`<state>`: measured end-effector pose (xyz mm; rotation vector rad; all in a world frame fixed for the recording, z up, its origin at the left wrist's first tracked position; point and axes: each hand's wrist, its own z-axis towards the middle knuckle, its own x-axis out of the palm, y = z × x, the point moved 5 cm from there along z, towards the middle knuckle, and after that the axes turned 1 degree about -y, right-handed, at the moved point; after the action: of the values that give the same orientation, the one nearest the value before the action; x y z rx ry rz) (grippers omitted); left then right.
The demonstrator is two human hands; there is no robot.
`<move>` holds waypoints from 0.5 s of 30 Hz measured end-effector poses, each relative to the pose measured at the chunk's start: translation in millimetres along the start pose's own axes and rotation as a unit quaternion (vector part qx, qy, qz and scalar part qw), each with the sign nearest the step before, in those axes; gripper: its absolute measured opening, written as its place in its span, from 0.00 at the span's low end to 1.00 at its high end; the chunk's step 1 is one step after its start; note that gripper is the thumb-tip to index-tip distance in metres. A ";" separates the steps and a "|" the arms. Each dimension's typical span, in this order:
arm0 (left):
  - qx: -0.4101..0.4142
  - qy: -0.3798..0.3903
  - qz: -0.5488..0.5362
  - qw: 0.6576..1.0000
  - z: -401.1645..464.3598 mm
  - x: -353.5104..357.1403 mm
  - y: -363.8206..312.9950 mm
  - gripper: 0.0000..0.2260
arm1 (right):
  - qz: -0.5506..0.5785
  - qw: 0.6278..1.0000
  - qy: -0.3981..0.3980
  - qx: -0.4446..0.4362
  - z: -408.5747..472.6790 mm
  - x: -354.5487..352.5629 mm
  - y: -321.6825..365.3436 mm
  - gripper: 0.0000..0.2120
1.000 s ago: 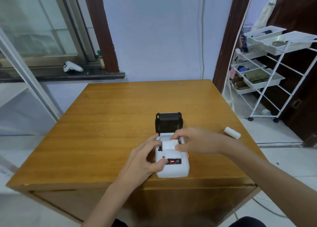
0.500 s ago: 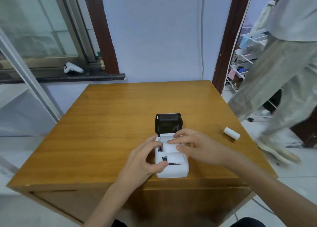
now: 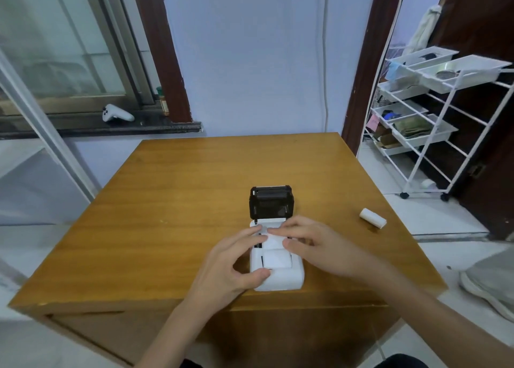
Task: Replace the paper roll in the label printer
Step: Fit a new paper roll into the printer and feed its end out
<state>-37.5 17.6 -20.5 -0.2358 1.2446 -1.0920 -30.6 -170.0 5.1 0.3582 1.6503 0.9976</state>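
Two hands: both are working on the label printer (image 3: 278, 273), which is sitting near the front edge of the table (image 3: 178, 200).
Label printer: white body, with the black lid (image 3: 271, 202) standing open and upright at its far end.
Left hand (image 3: 230, 267): it is resting against the left side of the printer; the thumb is lying on the front top of the body and the fingertips (image 3: 260, 235) are reaching to the open bay. The grip is loose and spread, not clamped on anything.
Right hand (image 3: 314, 245): it is lying over the right side of the bay, fingers stretched and pressing on the white paper (image 3: 274, 239) there. The grip is apart and flat.
Paper strip (image 3: 276, 259): white, lying from the bay toward the front over the top of the printer.
Spare paper roll (image 3: 372, 217): small and white, lying on its side on the table near the right edge, well apart from the printer.
Floor at right: part of a grey shoe (image 3: 489, 287) is showing beside the table.
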 end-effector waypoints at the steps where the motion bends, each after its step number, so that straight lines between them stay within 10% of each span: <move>1: -0.002 -0.004 -0.001 1.000 -0.3 -0.4 -0.1 0.21 | 0.005 1.000 -0.019 -0.004 -0.6 -1.7 0.1 0.16; 7: -0.014 -0.006 0.000 1.000 -1.0 -0.7 -0.6 0.22 | 0.117 0.950 -0.289 0.026 0.9 -43.1 8.6 0.07; 15: 0.007 -0.015 0.013 1.000 -2.1 -1.5 -1.8 0.22 | 0.226 0.961 -0.149 0.057 36.6 -29.7 13.7 0.15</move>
<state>-40.1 18.7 -19.2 -0.2238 1.2093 -1.0704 9.0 -166.6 34.0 0.9479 1.3793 1.1191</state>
